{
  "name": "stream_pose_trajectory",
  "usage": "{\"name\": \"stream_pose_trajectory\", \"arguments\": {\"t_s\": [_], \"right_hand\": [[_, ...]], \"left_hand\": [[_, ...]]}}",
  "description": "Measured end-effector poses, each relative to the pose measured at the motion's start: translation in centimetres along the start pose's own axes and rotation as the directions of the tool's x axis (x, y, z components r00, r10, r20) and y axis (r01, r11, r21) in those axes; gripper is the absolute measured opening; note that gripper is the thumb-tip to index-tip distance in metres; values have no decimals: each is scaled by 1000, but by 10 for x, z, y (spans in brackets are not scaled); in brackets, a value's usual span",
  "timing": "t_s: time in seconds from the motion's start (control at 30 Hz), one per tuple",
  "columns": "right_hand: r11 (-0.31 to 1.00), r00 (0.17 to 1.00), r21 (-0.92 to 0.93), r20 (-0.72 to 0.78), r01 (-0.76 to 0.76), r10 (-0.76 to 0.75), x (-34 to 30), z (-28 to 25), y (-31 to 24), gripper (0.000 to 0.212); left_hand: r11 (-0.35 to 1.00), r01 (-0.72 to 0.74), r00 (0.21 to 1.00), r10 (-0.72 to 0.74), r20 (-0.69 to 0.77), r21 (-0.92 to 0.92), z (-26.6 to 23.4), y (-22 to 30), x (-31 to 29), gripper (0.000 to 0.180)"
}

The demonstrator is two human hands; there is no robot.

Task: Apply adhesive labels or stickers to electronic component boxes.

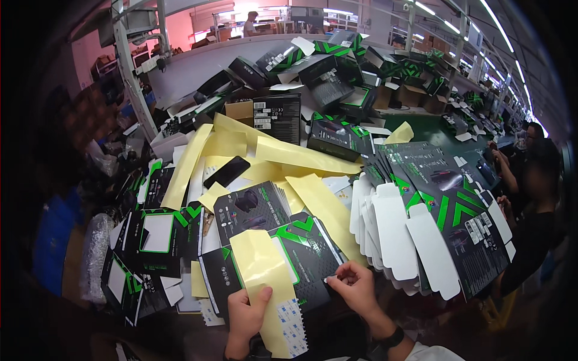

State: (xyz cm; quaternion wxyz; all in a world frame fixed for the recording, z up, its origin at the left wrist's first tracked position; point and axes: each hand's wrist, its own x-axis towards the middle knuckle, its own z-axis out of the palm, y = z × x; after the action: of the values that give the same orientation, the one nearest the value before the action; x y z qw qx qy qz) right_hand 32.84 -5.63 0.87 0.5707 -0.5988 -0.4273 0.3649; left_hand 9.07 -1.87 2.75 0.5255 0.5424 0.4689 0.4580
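My left hand [247,314] grips a glossy yellow strip of backing paper [262,259], thumb on top. Rows of small white-and-blue stickers [292,328] cover its lower end. Beneath the strip lies an unfolded black-and-green printed carton [310,265] with a window cut-out, partly covered by the paper. At the carton's right edge, my right hand [356,290] is closed in a pinch, with a tiny white piece, likely a sticker, at the fingertips. Just beyond is a stack of black flat cartons [250,207] picturing a mouse.
A thick pile of flat cartons with white flaps [391,231] stands to the right. Yellow backing sheets [301,153] and a black phone [227,172] lie farther back. Folded black boxes [328,78] heap up behind. More flat cartons [159,240] lie left; a co-worker [539,198] is at right.
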Motion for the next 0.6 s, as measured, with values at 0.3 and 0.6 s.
{"name": "stream_pose_trajectory", "arguments": {"t_s": [0.3,0.6], "right_hand": [[913,994,-408,-85,24,-64,-5,2,9,28],[965,922,15,-299,261,-245,-46,10,9,20]], "left_hand": [[1000,5,1000,-5,-8,-5,-11,-2,0,24],[998,62,993,-65,98,32,-43,3,7,25]]}}
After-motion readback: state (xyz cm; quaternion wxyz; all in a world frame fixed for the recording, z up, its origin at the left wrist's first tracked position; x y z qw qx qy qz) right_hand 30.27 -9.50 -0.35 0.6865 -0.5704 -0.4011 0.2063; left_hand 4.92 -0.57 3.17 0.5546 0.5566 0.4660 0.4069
